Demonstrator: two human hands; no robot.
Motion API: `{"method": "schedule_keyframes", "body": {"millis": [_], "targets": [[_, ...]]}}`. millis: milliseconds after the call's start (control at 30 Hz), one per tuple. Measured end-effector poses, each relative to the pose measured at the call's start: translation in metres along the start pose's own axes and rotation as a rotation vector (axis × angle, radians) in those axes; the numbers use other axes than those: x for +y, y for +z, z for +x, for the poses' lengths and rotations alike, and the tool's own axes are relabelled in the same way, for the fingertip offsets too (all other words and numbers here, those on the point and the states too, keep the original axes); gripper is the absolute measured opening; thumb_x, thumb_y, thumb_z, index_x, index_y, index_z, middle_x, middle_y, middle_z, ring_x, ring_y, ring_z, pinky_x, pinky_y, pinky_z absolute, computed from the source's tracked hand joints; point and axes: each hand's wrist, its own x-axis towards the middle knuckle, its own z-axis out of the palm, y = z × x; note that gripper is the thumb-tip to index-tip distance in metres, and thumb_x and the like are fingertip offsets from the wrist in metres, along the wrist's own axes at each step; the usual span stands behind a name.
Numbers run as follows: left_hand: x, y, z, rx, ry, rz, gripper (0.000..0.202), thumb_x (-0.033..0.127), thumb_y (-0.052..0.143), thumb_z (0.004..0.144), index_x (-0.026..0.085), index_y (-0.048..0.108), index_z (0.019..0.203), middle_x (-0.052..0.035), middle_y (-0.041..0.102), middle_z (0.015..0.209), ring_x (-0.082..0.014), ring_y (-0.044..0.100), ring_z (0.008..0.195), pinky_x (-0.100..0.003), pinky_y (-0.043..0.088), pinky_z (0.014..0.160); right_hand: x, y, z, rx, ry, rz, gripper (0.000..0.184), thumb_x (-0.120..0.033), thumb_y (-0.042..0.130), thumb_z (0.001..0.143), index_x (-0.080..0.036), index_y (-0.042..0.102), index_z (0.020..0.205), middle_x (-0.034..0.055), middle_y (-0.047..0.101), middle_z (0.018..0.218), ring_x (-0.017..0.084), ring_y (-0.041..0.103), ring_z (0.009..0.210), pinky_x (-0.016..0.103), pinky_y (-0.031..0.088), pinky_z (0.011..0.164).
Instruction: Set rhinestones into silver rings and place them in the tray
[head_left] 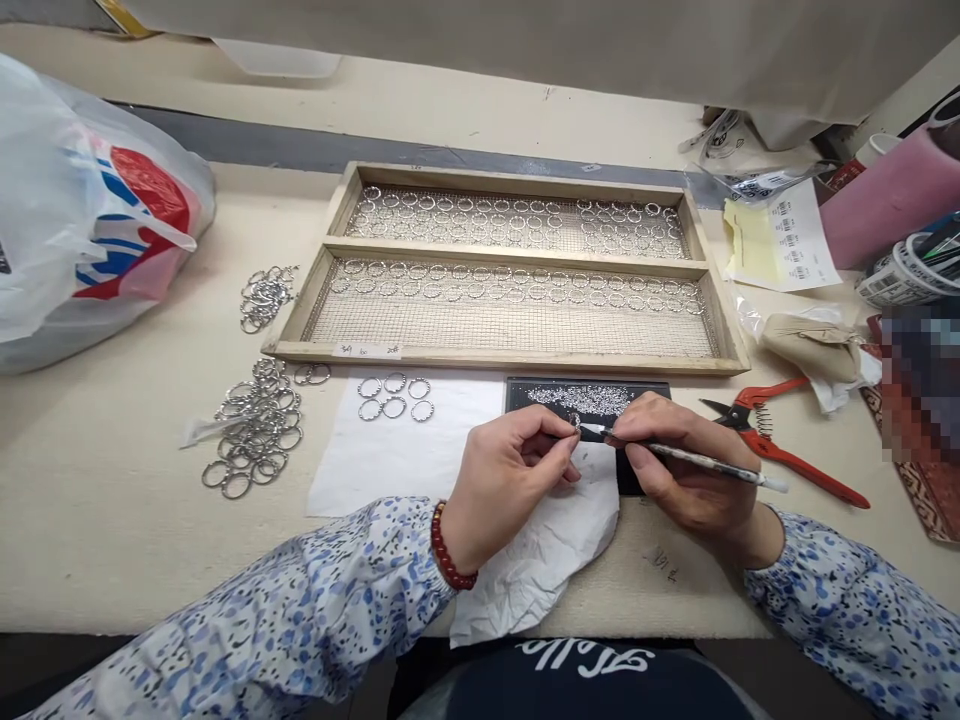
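Note:
Pinched between the thumb and forefinger of my left hand [510, 475] is a small metal ring [575, 421], seen nearly edge-on. My right hand [694, 475] grips a thin pen-like tool [705, 462] whose white-tipped end points at the ring; whether the two touch I cannot tell. Just beyond both hands lies a black ridged tray [525, 392] scattered with tiny sparkling stones [589, 400]. Beneath my hands spreads a crumpled white tissue [540, 570]. Several finished-looking rings [394, 407] sit in two rows on white paper [345, 460] to the left.
A two-part wooden mesh frame [487, 357] holding rows of rings stands behind. Loose ring piles [259, 425] lie left, near a plastic bag [97, 220]. Red-handled cutters [810, 470] rest at right, with a pink roll [892, 195] and a white cup [900, 285] farther back.

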Motion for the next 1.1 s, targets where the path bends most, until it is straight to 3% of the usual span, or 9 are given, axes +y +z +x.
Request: {"method": "schedule_keyframes", "body": {"millis": [800,1000,1100], "targets": [[-0.001,-0.001,0.0,0.001,-0.007,0.0,0.007,0.017,0.066,0.082,0.011,0.066,0.084,-0.0032,0.067,0.066,-0.0132,0.069,0.057,-0.022,0.06,0.055,-0.002,-0.002,0.0,-0.02,0.002,0.0,0.029,0.001,0.058,0.08,-0.016,0.066,0.103,0.0071,0.066,0.087,0.019,0.064,0.081,0.039,0.053,0.075],[-0.002,-0.001,0.001,0.006,-0.001,-0.008,0.006,0.017,0.067,0.082,0.012,0.066,0.085,-0.0036,0.068,0.068,-0.0139,0.069,0.059,-0.023,0.061,0.053,0.004,-0.003,-0.003,0.089,0.134,-0.122,0.018,-0.005,0.058,0.083,-0.017,0.065,0.094,0.0029,0.062,0.079,0.015,0.059,0.073,0.031,0.047,0.065],[-0.004,-0.002,0.0,0.005,0.024,-0.001,0.003,0.016,0.067,0.082,0.013,0.066,0.084,-0.003,0.068,0.07,-0.0136,0.069,0.059,-0.022,0.06,0.052,0.008,-0.004,-0.003,0.081,0.178,-0.222,0.012,-0.007,0.057,0.084,-0.016,0.063,0.088,0.0013,0.06,0.076,0.013,0.056,0.069,0.028,0.045,0.062]]}}
